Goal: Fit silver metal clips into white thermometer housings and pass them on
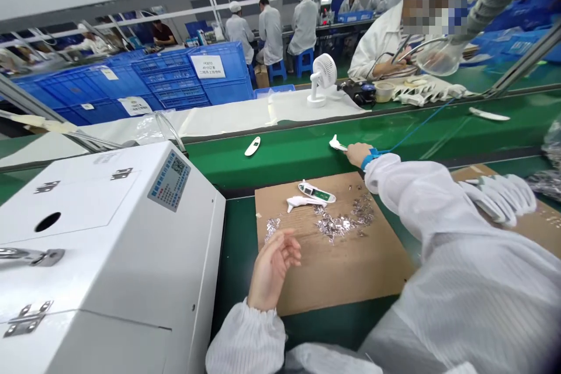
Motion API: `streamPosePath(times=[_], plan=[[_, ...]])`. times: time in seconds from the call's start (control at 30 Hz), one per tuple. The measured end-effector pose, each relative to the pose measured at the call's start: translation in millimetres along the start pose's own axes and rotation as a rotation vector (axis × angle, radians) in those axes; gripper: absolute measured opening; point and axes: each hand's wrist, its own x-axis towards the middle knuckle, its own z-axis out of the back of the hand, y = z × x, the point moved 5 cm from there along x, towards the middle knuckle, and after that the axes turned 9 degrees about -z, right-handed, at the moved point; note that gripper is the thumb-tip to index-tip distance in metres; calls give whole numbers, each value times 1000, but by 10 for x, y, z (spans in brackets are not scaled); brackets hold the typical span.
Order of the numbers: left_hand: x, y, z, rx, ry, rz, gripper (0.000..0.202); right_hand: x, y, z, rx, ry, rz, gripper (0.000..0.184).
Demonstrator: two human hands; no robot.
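The right hand's (pixel 359 155) fingers are gripping a white plastic part (pixel 336 143) by its near end, over the green belt (pixel 289 155) beyond the cardboard sheet (pixel 346 280), while the left hand (pixel 276 260) is covering some of the sheet's left edge, fingers loosely curled, holding nothing. The part is looking light, stiff and perhaps slippery, its narrow end offering the surest hold. Left of the sheet, a white box (pixel 109 216) is showing a blue label (pixel 169 180) with a square code; farther beyond, blue crates (pixel 170 82) are carrying a paper sign (pixel 207 67), its characters staying too small to read surely.
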Motion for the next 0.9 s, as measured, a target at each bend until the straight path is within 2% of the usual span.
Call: streamPosePath(times=[0.1, 0.23, 0.37, 0.47, 0.57, 0.7, 0.8, 0.9], plan=[[-87, -35, 119, 20, -48, -24, 25, 93, 46, -30, 25, -45, -81, 47], [-92, -67, 218, 29, -87, -41, 28, -82, 96, -86, 84, -79, -12, 53], [-6, -50, 151, 53, -34, -17, 28, -422, 123, -218, 158, 45, 189, 47], [51, -4, 52, 57, 20, 8, 28, -689, 229, -361, 216, 150, 396, 53], [68, 54, -9, 50, 39, 33, 30, -863, 338, -452, 226, 167, 508, 39], [25, 102, 3, 48, 30, 44, 34, -1005, 389, -357, 221, 11, 513, 23], [-12, 114, 69, 39, -8, 30, 36, -1125, 377, -215, 219, -156, 482, 28], [-22, 114, 122, 31, -33, 14, 37, -1153, 386, -154, 213, -235, 445, 33]])
